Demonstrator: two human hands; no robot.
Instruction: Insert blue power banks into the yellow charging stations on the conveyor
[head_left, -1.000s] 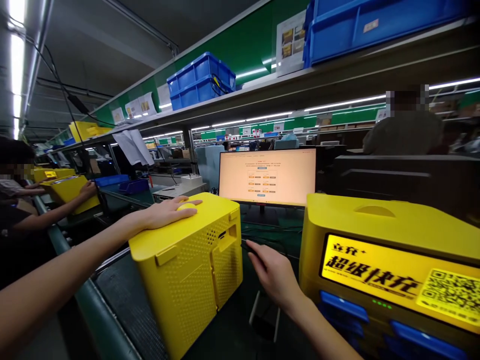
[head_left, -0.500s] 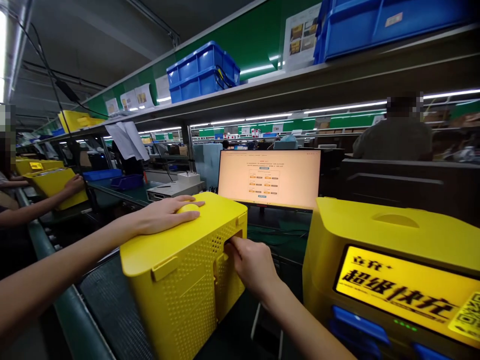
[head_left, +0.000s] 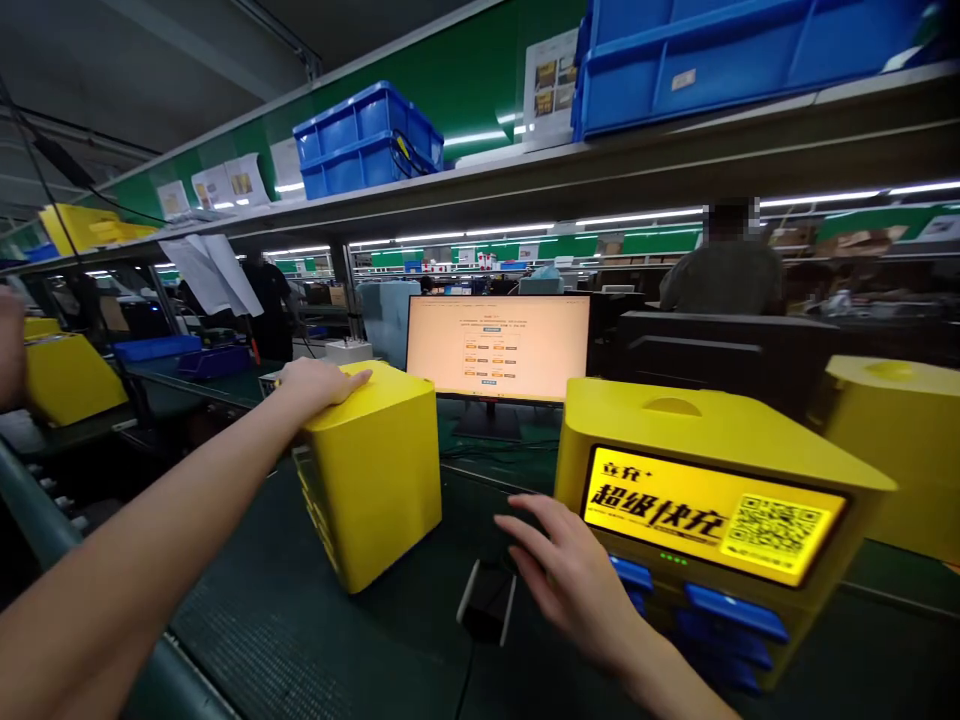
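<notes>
A yellow charging station stands on the dark green work surface, turned with a plain side towards me. My left hand is on its top, thumb stretched along the lid and the other fingers mostly hidden by the hand. My right hand is in the air with fingers apart and nothing in it. Just left of it lies a dark device with pale edges and a cable. Close on its right stands a second yellow charging station, with a lit yellow screen and blue pieces in its lower slots.
A lit monitor stands behind the stations. Another yellow station is at the far right. Blue crates sit on the overhead shelf. At the left edge appears another person's blurred hand; a person is further back.
The nearer station has turned: its perforated, open side no longer faces me. My right hand has come out of its opening and moved right. The view has shifted right.
</notes>
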